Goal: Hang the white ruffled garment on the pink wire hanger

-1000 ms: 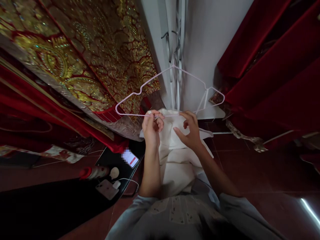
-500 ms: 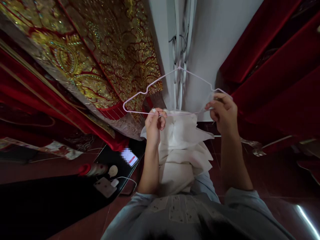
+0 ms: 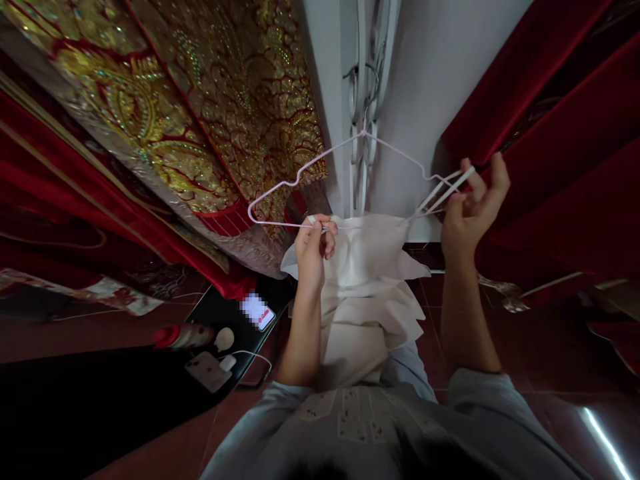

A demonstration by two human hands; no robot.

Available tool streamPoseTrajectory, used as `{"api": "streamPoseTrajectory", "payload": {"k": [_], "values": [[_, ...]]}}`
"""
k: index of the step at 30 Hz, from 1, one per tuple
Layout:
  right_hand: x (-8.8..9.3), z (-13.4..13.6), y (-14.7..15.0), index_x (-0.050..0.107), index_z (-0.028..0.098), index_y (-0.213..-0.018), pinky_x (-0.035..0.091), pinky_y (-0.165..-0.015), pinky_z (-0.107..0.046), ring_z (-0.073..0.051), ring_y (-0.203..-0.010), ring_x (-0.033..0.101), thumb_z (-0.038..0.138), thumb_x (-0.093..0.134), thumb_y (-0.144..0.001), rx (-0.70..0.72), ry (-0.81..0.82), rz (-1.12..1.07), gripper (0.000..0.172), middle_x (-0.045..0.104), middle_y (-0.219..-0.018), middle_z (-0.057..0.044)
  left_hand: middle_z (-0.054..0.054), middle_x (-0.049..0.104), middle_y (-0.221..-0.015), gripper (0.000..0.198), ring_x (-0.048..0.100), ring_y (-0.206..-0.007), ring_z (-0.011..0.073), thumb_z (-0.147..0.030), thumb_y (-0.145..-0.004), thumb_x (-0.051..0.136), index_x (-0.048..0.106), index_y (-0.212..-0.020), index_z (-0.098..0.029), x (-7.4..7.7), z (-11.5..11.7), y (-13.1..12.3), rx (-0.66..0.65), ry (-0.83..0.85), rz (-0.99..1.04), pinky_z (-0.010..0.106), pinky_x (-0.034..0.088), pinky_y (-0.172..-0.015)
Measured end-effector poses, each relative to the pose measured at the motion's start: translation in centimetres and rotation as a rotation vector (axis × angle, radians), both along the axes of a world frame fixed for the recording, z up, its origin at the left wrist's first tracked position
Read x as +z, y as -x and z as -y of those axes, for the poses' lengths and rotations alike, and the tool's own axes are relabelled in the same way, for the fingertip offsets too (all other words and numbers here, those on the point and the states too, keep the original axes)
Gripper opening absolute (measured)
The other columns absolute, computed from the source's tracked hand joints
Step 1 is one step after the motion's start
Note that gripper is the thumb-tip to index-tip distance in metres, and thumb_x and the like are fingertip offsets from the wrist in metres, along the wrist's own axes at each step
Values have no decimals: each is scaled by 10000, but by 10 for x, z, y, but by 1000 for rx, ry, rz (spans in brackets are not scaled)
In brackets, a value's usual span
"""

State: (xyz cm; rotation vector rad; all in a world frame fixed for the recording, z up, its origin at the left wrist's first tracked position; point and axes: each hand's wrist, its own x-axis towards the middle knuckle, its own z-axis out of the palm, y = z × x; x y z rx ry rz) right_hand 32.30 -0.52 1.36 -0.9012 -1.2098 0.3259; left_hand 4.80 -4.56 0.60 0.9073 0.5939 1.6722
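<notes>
The left hand [image 3: 311, 248] is pinching the hanger [image 3: 325, 156] at its bottom bar, fingers clenched on the wire. A white garment [image 3: 365, 280] is hanging below the hanger. At the hanger's right end, the right hand [image 3: 467, 213] is grasping the garment's straps [image 3: 440, 193], its other fingers loosely spread. Gold cloth [image 3: 200, 113] is hanging left of the hanger.

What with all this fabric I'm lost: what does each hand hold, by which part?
The left hand pinches the hanger by its bottom bar, plus the white garment at its top edge. The right hand holds the straps near their ends.
</notes>
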Motion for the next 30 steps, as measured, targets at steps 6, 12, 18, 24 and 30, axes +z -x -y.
{"api": "streamPoseTrajectory", "payload": {"k": [6, 12, 18, 24, 30], "values": [[-28, 15, -7, 509, 282, -1279, 535, -662, -323, -277, -1079, 748, 331, 787, -854, -449, -319, -162, 511, 714, -1231, -125, -2, 651, -762, 370, 390, -449, 42, -527, -892, 831, 688, -940, -189, -1, -1, 3, 1, -6, -20, 161, 273, -367], [-23, 44, 42, 565, 262, -961, 344, -445, -236, -110, -539, 576, 475, 855, -799, -167, -68, 2, 394, 803, -969, -43, 15, 684, -825, 313, 384, -453, 44, -487, -924, 804, 686, -961, -199, -4, 0, -6, -43, 15, -18, 177, 262, -368], [-19, 41, 55, 622, 243, -952, 286, -423, -229, -49, -443, 375, 413, 780, -872, 179, 232, 88, 246, 818, -980, -22, 98, 815, -1117, 409, 446, -488, 51, -468, -816, 879, 740, -1108, -216, -12, 1, 15, 95, 55, -138, 191, 304, -396], [-11, 33, 56, 569, 242, -907, 210, -440, -223, -37, -450, 287, 334, 796, -859, 69, 219, 141, 250, 637, -738, 67, 164, 730, -1428, 432, 578, -646, 83, -433, -826, 848, 787, -1193, -214, -19, -5, 60, 356, 12, -203, 197, 361, -469], [-11, 32, 64, 512, 252, -826, 286, -451, -220, -63, -487, 419, 420, 739, -912, 99, 208, 111, 296, 499, -704, 62, 115, 792, -1249, 398, 651, -762, 110, -430, -803, 846, 828, -1114, -181, -19, -14, 95, 823, -26, -272, 215, 521, -629]]}}
